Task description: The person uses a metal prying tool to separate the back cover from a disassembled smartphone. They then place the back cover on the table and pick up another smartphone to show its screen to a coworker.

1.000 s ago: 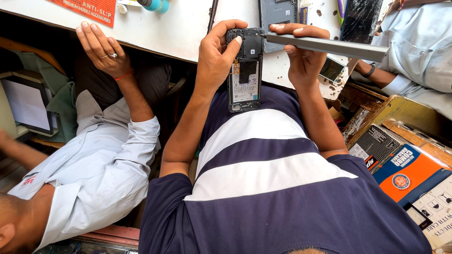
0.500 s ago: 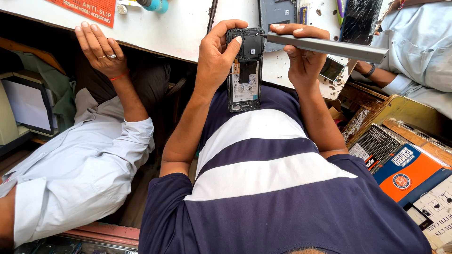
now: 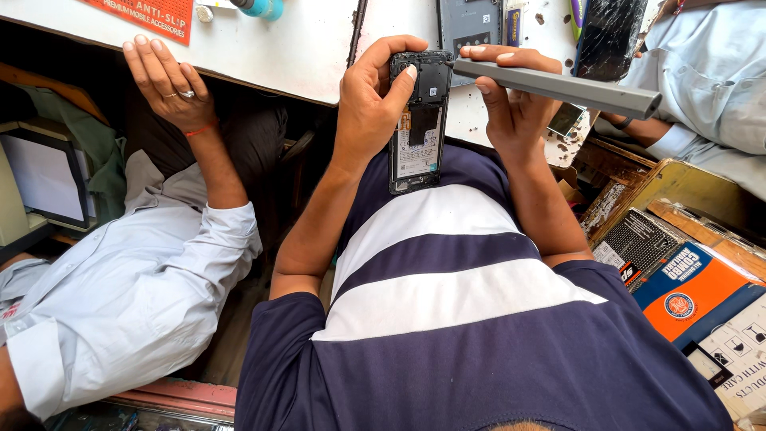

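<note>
left hand (image 3: 371,108) holds opened phone (image 3: 417,120) upright, long axis vertical.

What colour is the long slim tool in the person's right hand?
Plain grey, a long slim tool held in the right hand; head view.

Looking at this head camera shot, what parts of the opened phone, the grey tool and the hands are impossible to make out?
- Opened phone: its left edge is covered by the left hand; the small parts inside are too small to tell.
- Grey tool: its tip meets the phone's top, and the contact point is too small to see.
- Right hand: the palm is hidden behind the tool, so its grip is unclear.
- White worktop: cut off by the top edge.
</note>
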